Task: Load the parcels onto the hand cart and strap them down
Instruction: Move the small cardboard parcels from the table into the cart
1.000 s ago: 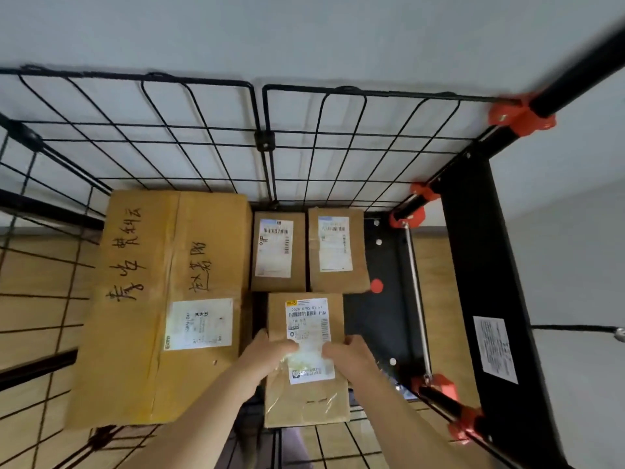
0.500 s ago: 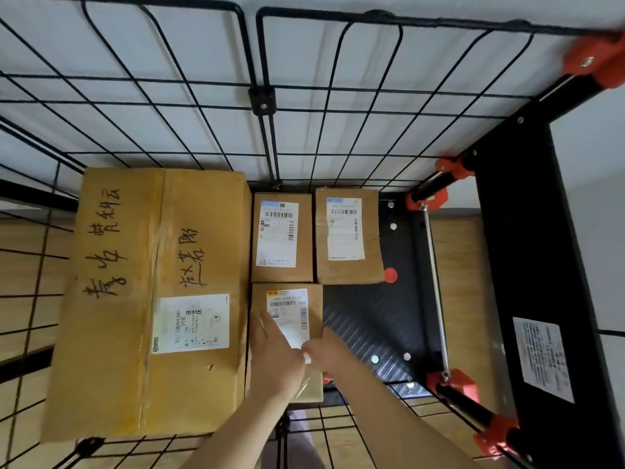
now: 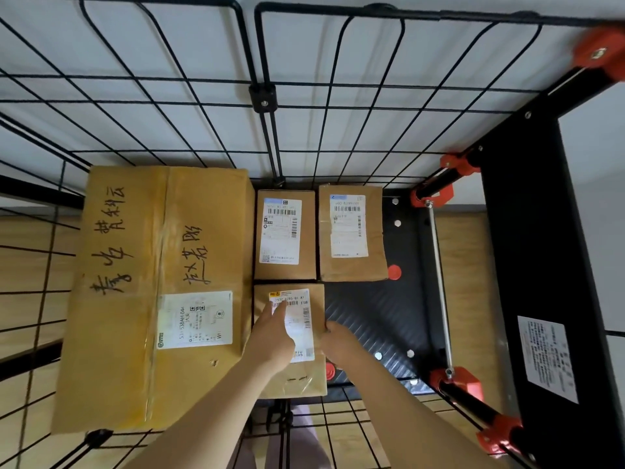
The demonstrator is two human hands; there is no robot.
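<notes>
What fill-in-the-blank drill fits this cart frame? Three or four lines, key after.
The cart with the black ribbed deck holds ___ brown cardboard parcels in all.
The large brown cardboard box with handwritten black characters lies ___ of the three small ones.
The left hand rests flat on the white label of the small brown parcel nearest the person; the right hand is at its ___ edge.
Behind that parcel, ___ small labelled parcels sit side by side.
Missing: four; left; right; two.
</notes>
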